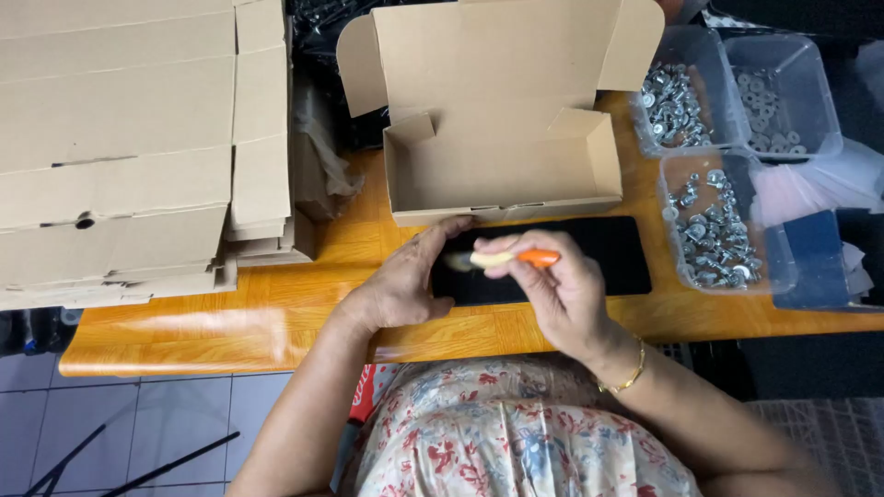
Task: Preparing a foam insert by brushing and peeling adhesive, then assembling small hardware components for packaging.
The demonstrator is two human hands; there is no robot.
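Your left hand (405, 281) rests curled and partly closed on the left end of the flat black panel (589, 253), fingertips over its upper edge, steadying rather than gripping; your right hand (557, 290) is pinched closed on a small tool with an orange handle (532, 259), its pale tip blurred. That panel lies at the centre of the frame on the orange surface (276, 313), just below the open cardboard box (502, 175); it looks thin, stiff and smooth (likely slippery, and easily marked on its face), so take it by the long edges. At the upper right stand clear plastic tubs of metal screws and washers (714, 225); flattened cardboard boxes (120, 147) are stacked at the upper left.
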